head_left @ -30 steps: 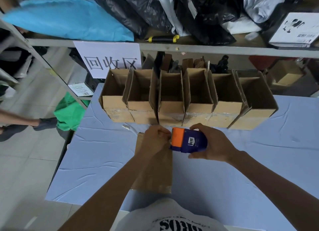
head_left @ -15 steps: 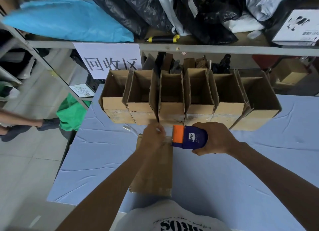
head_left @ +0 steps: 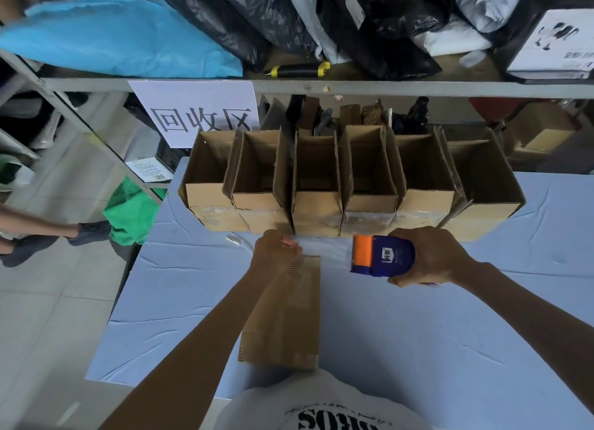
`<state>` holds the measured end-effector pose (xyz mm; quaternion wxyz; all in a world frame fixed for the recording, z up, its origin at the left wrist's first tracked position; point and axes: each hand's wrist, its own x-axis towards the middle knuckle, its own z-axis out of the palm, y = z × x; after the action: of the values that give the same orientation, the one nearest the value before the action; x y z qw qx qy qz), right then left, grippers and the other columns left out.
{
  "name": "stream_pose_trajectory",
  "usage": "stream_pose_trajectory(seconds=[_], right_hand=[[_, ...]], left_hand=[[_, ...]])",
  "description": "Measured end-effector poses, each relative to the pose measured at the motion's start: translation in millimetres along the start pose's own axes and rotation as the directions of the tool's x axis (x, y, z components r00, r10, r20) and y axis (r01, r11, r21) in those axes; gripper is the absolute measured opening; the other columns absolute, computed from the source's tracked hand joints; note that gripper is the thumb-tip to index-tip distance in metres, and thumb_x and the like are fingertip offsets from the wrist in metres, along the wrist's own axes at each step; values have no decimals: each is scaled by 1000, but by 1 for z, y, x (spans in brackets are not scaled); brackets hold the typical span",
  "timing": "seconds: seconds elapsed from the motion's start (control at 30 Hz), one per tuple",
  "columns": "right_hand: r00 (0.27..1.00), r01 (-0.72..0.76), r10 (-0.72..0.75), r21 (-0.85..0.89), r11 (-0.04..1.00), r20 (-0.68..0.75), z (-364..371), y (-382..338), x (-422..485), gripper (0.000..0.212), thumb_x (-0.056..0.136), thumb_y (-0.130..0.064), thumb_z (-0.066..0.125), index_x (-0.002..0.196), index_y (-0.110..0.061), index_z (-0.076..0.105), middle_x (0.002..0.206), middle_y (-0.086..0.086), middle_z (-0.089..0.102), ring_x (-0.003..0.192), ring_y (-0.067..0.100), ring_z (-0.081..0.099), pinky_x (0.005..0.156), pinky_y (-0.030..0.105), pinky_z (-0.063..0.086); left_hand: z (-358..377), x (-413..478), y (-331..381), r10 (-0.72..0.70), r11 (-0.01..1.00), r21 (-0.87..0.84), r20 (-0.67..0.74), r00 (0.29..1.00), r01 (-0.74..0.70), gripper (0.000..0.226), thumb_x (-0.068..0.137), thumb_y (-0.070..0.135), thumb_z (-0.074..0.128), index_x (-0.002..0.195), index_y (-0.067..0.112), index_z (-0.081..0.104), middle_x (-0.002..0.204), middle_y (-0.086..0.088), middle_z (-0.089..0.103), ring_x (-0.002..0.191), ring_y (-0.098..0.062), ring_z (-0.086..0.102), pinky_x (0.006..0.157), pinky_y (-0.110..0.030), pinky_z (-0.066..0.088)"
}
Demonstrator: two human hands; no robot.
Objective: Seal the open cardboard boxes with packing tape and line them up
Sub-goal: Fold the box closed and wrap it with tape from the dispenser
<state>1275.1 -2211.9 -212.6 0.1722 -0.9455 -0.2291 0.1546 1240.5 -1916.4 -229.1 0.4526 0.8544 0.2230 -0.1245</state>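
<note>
A closed cardboard box [head_left: 289, 317] lies in front of me on the blue table [head_left: 450, 349]. My right hand [head_left: 430, 259] grips a blue and orange tape dispenser [head_left: 382, 257] above the table, right of the box's far end. My left hand [head_left: 276, 249] pinches the free end of the clear tape [head_left: 324, 249], which stretches between my hands over the box's far end. Several open cardboard boxes [head_left: 350, 179] stand in a row along the table's far edge.
A metal shelf [head_left: 321, 85] with black bags, a blue bag and a white sign [head_left: 199, 114] runs behind the boxes. A green bag [head_left: 128, 211] and another person's foot [head_left: 86, 230] are on the floor at left. A small white scrap [head_left: 233, 239] lies near the boxes.
My right hand has pulled the dispenser to the right, away from my left hand, and a length of clear tape now spans the gap. The left hand kept its place.
</note>
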Motion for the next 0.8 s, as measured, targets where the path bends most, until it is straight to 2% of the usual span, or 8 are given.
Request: stream_pose_trajectory(seconds=[0.13,0.2,0.3,0.4,0.57,0.8], right_hand=[[1000,-9,9,-8,1000,7,-1,4,1,86,53,-50,86,126,-25,50,115,-9,62,102,9,53,72,12,40],[1000,-9,9,-9,1000,13,0,4,2,85,53,-50,86,126,-26,50,115,-10,63,102,9,54,72,12,40],[1000,-9,9,-1,1000,17,3,4,4,86,53,-50,86,127,-26,49,116,-9,62,104,11,54,73,12,40],[1000,-13,13,-4,1000,27,4,4,7,86,53,-50,85,128,-26,48,117,-10,62,105,11,55,74,13,41],[999,-12,13,-26,1000,32,5,5,11,86,53,-52,85,127,-26,49,116,-9,63,105,12,55,75,15,44],[999,-15,17,-39,999,40,4,5,14,86,53,-52,85,127,-26,49,117,-8,62,106,12,55,77,18,46]], left_hand=[[0,-1,-3,16,999,-39,32,999,-15,17,79,11,73,93,1,73,94,-14,71,90,-27,66,88,-41,53],[1,-1,-3,19,999,-28,26,999,-18,18,78,11,75,93,2,73,94,-13,71,91,-27,66,89,-39,52],[2,-1,-3,-11,998,-68,-26,1000,9,16,75,11,78,89,5,71,92,-11,71,89,-24,66,87,-35,52],[3,1,-4,-16,997,-80,-24,1000,14,15,73,11,80,84,9,70,86,-8,71,81,-20,67,77,-26,51],[6,0,-9,9,996,-92,-39,999,-13,16,73,10,81,75,15,65,77,0,66,71,-12,63,67,-21,48],[13,3,-16,38,998,-36,-86,996,-41,23,73,16,80,69,27,60,79,5,65,79,-15,64,72,-29,50]])
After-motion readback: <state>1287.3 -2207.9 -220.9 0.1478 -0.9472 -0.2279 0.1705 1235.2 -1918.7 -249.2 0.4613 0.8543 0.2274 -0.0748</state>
